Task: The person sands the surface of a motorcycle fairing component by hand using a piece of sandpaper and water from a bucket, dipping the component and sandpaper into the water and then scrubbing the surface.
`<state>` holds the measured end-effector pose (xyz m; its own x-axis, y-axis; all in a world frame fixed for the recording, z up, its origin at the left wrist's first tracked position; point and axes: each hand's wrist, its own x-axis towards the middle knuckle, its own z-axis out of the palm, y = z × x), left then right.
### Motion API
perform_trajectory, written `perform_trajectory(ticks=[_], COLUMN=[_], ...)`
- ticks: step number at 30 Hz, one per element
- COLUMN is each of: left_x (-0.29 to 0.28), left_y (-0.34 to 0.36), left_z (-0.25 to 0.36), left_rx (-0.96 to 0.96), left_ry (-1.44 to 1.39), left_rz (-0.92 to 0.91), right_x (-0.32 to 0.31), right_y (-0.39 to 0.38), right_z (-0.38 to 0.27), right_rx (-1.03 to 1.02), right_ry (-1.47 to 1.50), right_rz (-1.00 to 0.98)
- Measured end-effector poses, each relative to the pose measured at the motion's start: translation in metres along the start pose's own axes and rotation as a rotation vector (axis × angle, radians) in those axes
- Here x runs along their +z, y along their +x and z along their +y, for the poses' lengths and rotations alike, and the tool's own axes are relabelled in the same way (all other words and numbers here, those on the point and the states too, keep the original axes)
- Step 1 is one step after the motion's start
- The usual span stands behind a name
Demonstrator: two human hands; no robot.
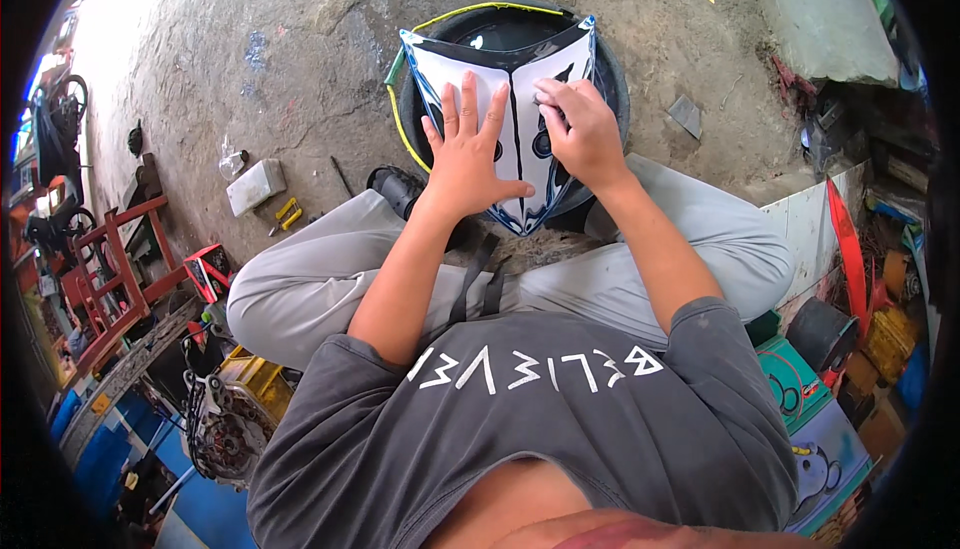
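Yellow hose [403, 131] skirts a black tub [622, 99]; the left hand [465, 154], spread wide, lies flat on the white fairing panel [526, 114] across that tub; the right hand [585, 139], fingers bunched, touches the panel's right half, anything pinched indiscernible.

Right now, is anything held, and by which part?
The left hand lies spread on the white, blue-edged, pointed panel, holding nothing; whether the right hand pinches something is unclear.
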<state>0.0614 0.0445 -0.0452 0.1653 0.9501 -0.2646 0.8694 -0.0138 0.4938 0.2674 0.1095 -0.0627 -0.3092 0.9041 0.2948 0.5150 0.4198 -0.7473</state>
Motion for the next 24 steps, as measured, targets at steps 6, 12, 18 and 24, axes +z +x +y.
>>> perform_trajectory(ticks=[6, 12, 18, 24], left_x=[-0.001, -0.001, 0.0, 0.004], left_y=[-0.002, 0.0, -0.002, -0.002], left_z=[-0.001, 0.0, -0.002, -0.004], left_rx=[-0.008, -0.005, 0.004, 0.009], left_ry=[-0.009, 0.012, -0.007, -0.005], left_rz=[0.004, -0.013, 0.014, 0.019], right_x=[0.0, 0.0, 0.002, -0.003], right_y=[0.003, 0.0, 0.001, 0.001], right_z=[0.006, -0.001, 0.001, 0.013], right_rx=[0.04, -0.024, -0.057, 0.051], right_ry=[0.005, 0.067, 0.006, -0.021], right_rz=[0.087, -0.037, 0.021, 0.1])
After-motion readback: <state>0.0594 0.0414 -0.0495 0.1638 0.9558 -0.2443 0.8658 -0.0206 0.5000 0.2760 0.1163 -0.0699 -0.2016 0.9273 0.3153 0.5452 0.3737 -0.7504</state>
